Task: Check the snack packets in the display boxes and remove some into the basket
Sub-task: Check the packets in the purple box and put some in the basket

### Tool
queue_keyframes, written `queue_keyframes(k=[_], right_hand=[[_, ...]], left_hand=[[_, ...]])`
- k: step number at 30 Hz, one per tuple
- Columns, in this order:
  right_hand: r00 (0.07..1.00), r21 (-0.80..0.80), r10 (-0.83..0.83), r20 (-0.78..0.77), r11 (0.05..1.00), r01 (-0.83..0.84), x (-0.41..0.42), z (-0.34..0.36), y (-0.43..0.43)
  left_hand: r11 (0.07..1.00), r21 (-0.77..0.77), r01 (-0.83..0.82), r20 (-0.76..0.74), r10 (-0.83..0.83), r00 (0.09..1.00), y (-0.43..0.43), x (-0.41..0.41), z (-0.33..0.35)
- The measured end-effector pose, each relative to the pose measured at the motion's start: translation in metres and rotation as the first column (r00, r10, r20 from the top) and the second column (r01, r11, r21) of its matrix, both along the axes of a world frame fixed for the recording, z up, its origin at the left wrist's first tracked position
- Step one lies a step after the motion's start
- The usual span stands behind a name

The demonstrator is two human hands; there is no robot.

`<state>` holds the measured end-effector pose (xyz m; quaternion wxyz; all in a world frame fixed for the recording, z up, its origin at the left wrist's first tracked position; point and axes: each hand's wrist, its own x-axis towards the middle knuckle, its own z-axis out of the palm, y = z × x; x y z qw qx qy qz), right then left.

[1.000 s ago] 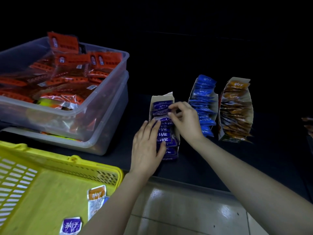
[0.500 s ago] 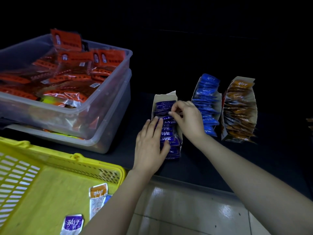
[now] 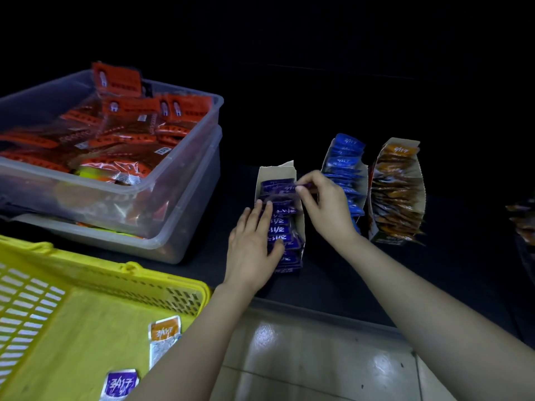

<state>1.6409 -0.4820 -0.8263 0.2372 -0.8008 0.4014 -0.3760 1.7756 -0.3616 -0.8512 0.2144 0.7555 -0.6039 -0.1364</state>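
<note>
While the left hand (image 3: pixel 252 241) lies flat on the purple row (image 3: pixel 285 225), the right hand (image 3: pixel 327 204) pinches one packet (image 3: pixel 285 187). Checking step, I'd say; next, lift it clear to the basket (image 3: pixel 121 274).

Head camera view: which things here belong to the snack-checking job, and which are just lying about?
In the job: open cardboard display box of purple packets, touched by the left hand; the purple packet pinched by the right hand; blue-packet box; orange-packet box; yellow plastic basket.
Lying about: two stacked clear plastic tubs of red-orange packets.
</note>
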Motion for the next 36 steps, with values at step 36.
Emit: queue_keyframes(k=[36], right_hand=[[0.831, 0.440, -0.026, 0.556, 0.857, -0.268, -0.019, 0.051, 0.038]], left_hand=[[0.906, -0.173, -0.386, -0.969, -0.087, 0.229, -0.004, -0.022, 0.055]])
